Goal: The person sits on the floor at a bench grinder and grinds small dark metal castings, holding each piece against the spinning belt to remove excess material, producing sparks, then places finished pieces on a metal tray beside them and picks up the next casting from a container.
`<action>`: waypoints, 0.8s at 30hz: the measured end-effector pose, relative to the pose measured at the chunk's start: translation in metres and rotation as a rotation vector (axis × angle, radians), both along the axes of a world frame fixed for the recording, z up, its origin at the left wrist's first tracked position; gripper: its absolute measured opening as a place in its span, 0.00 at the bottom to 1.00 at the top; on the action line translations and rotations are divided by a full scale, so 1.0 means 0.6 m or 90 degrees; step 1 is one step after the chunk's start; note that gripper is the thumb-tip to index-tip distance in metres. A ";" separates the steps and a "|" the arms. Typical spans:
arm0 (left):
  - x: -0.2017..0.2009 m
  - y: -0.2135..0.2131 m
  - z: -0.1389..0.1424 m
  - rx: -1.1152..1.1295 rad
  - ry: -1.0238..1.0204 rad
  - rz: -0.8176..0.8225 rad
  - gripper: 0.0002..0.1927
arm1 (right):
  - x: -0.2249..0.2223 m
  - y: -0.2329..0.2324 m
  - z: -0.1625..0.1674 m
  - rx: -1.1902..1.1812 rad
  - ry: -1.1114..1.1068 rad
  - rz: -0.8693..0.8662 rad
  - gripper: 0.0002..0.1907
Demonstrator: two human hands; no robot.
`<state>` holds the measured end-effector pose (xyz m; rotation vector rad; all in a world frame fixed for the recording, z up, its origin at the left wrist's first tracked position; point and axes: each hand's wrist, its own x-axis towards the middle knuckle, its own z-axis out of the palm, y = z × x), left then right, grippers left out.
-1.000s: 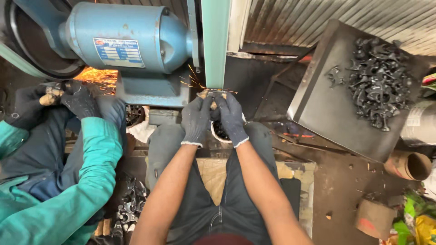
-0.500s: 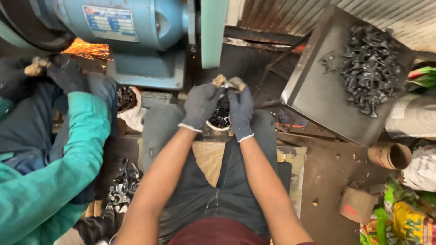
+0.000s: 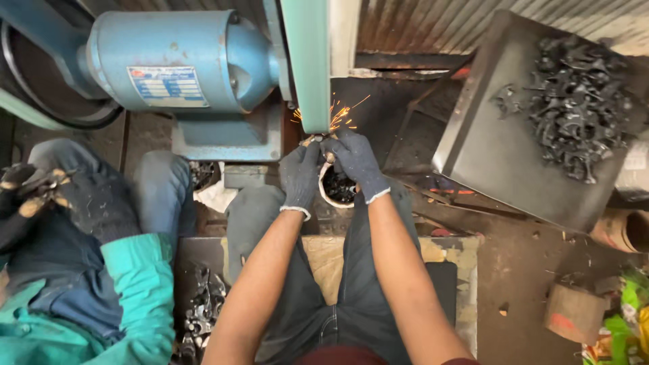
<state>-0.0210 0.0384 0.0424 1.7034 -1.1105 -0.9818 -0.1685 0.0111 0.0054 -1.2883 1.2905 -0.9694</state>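
You are pressing a small metal piece [image 3: 318, 141] up against the green grinding belt [image 3: 305, 64] at the upper middle of the frame, and orange sparks [image 3: 341, 113] are flying off just to the right of the contact. Your left hand [image 3: 301, 177], in a dark grey glove, is curling narrowly around the piece from the left. Your right hand [image 3: 356, 162], gloved the same way, is pinching it from the right, so both hands are meeting at the piece and touching each other. The piece itself is mostly hidden by your fingers, so its shape cannot be told.

Just below your hands, between your knees, a round white bowl [image 3: 324, 194] is sitting with dark parts inside. The blue motor housing [image 3: 182, 61] is filling the upper left of the frame, beside the belt. At the upper right, a tilted dark metal tray [image 3: 487, 155] is carrying a heap of black metal parts [image 3: 574, 101]. At the left edge, another person in a green sleeve [image 3: 138, 290] is sitting close, with their gloved hand [image 3: 27, 192] resting near their knee.
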 end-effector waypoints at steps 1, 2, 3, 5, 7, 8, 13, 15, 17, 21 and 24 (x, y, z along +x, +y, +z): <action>0.004 -0.001 -0.002 0.016 0.001 0.002 0.19 | 0.008 0.002 -0.010 0.022 -0.010 -0.005 0.11; 0.006 -0.002 -0.004 0.033 0.007 0.002 0.20 | 0.019 0.010 -0.021 -0.010 -0.019 -0.034 0.11; 0.008 -0.004 -0.005 0.042 0.015 -0.001 0.20 | 0.034 0.015 -0.032 -0.051 -0.026 -0.066 0.10; 0.008 -0.006 -0.009 0.042 0.032 -0.007 0.20 | 0.053 0.028 -0.054 -0.068 -0.061 -0.134 0.10; 0.003 -0.008 -0.017 0.013 -0.062 -0.031 0.19 | 0.065 0.046 -0.072 0.000 -0.119 -0.198 0.09; 0.000 -0.010 -0.022 -0.016 -0.163 -0.051 0.20 | 0.065 0.054 -0.078 -0.014 -0.127 -0.213 0.09; -0.018 -0.017 -0.043 -0.013 -0.202 -0.101 0.20 | 0.039 0.056 -0.077 0.041 -0.095 -0.252 0.10; -0.026 -0.021 -0.040 -0.016 -0.183 -0.101 0.18 | 0.028 0.046 -0.063 -0.012 -0.022 -0.225 0.11; -0.029 -0.022 -0.030 -0.047 -0.156 -0.110 0.16 | 0.021 0.040 -0.045 -0.039 0.006 -0.204 0.12; -0.013 -0.002 -0.001 -0.130 -0.322 -0.184 0.13 | 0.024 0.060 -0.012 -0.070 -0.040 -0.150 0.13; 0.015 0.020 0.023 -0.080 -0.444 -0.280 0.11 | 0.028 0.086 0.006 0.055 -0.222 -0.136 0.11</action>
